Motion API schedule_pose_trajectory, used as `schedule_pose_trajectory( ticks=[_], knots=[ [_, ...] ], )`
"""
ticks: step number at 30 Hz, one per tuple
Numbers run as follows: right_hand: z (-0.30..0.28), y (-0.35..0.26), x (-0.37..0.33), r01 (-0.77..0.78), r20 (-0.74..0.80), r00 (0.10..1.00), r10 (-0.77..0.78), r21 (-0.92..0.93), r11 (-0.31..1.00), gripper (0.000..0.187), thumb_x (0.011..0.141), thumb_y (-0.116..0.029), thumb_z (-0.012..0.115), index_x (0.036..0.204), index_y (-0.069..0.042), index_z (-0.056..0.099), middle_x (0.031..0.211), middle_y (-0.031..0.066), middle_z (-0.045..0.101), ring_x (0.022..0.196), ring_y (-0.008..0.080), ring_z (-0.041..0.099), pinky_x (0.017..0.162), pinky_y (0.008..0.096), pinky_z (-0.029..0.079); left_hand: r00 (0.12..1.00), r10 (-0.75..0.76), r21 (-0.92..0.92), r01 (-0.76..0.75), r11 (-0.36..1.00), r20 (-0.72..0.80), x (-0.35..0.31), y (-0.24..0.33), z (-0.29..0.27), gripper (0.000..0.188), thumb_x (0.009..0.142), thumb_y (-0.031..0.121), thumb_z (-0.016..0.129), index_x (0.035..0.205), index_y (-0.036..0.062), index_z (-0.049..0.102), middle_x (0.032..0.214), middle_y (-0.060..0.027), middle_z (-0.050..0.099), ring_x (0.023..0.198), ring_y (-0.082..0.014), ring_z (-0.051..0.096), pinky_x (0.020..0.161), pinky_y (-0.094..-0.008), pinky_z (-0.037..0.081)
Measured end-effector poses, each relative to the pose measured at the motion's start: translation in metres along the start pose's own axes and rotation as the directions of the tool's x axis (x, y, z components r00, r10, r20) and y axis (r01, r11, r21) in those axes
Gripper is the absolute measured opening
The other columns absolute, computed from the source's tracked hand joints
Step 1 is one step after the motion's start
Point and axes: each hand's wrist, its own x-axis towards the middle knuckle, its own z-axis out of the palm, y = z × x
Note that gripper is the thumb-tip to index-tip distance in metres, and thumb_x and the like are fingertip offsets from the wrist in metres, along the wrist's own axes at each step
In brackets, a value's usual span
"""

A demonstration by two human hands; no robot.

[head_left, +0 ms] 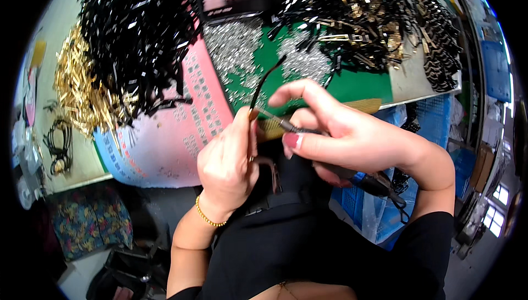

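Note:
My left hand (226, 157) is closed around a dark eyeglass temple (265, 79), whose curved tip rises above the fingers. Below the same fist hangs a thin brownish piece (274, 173); whether it joins the temple I cannot tell. My right hand (335, 135) grips a slim powered screwdriver (360, 178) with a dark body and blue band. Its thin metal bit points left, meeting or nearly touching the temple by my left fingertips. The right index finger is raised off the tool. Where exactly the bit sits is hidden by the fingers.
Small silver metal parts (234, 47) lie heaped on a green mat (357, 84). Black strip-like pieces (137, 30) and gold ones (77, 80) are piled left; a mixed black and gold pile (379, 19) sits right. Blue crates (434, 127) stand below the table's right side.

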Motion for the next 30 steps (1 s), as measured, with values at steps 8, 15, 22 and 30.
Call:
schedule_pose_trajectory(
  ticks=[8, 15, 22, 30],
  knots=[
    [-0.007, 0.024, -0.001, 0.197, 0.020, 0.980, -0.198, -0.246, 0.949, 0.043, 0.108, -0.015, 0.051, 0.141, -0.005, 0.025, 0.095, 0.0072, 0.057, 0.056, 0.0084, 0.053, 0.050, 0.0246, 0.043, 0.996, 0.071, 0.014, -0.072, 0.997, 0.050, 0.002, -0.003, 0.002, 0.032, 0.090, -0.007, 0.067, 0.122, -0.0090, 0.063, 0.091, -0.0175, 0.072, 0.069, -0.0281, 0.071, 0.059, -0.0359, 0.055],
    [-0.014, 0.012, -0.007, 0.114, 0.029, 0.993, -0.110, -0.254, 0.961, 0.048, 0.110, -0.027, 0.044, 0.148, -0.008, 0.024, 0.094, 0.0127, 0.059, 0.061, 0.0141, 0.055, 0.057, 0.0316, 0.051, 0.997, -0.026, -0.039, 0.028, 0.999, 0.070, 0.013, 0.003, 0.002, 0.024, 0.097, 0.000, 0.066, 0.120, -0.0020, 0.067, 0.073, -0.0095, 0.069, 0.060, -0.0215, 0.067, 0.056, -0.0327, 0.052],
    [-0.009, 0.019, 0.002, 0.283, 0.001, 0.944, -0.330, -0.512, 0.811, 0.043, 0.110, -0.026, 0.043, 0.147, -0.009, 0.031, 0.126, 0.0330, 0.062, 0.119, 0.0445, 0.061, 0.101, 0.0517, 0.044, 0.986, -0.096, -0.094, 0.109, 0.990, 0.137, 0.008, -0.001, -0.001, 0.030, 0.091, -0.003, 0.070, 0.120, -0.0053, 0.065, 0.093, -0.0162, 0.074, 0.069, -0.0273, 0.071, 0.063, -0.0350, 0.056],
    [-0.015, 0.009, -0.004, 0.044, 0.062, 0.997, -0.047, 0.052, 0.998, 0.050, 0.109, -0.023, 0.049, 0.148, -0.006, 0.024, 0.104, 0.0101, 0.058, 0.060, 0.0124, 0.057, 0.050, 0.0278, 0.047, 0.994, 0.039, 0.037, -0.043, 0.998, 0.104, 0.009, -0.004, 0.001, 0.030, 0.089, -0.002, 0.071, 0.118, -0.0072, 0.066, 0.085, -0.0139, 0.072, 0.064, -0.0247, 0.069, 0.058, -0.0338, 0.054]
  ],
)
